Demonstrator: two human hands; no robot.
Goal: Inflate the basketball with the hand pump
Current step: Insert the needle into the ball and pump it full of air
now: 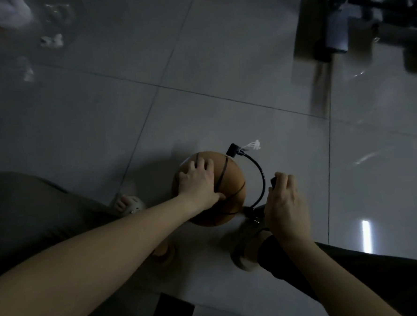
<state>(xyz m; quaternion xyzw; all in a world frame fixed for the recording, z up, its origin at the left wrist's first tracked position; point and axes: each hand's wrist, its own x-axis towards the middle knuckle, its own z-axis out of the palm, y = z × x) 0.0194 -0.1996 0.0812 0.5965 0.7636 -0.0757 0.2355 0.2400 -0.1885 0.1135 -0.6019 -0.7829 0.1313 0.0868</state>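
An orange-brown basketball (231,181) with black seams sits on the grey tiled floor below the middle of the head view. My left hand (199,182) lies spread over its top left, fingers and thumb pressing on the ball. A black hose (261,176) curves from a black connector (232,150) at the ball's far edge round to the hand pump. My right hand (284,202) curls around the pump's black handle (273,182), just right of the ball. The pump body below that hand is mostly hidden.
My shoe (247,250) is planted on the floor beneath the pump. A sandalled foot (128,204) shows left of the ball. A dark metal frame (336,28) stands at the far right. A dark flat object (173,314) lies at the bottom edge. Scattered white bits lie at the far left.
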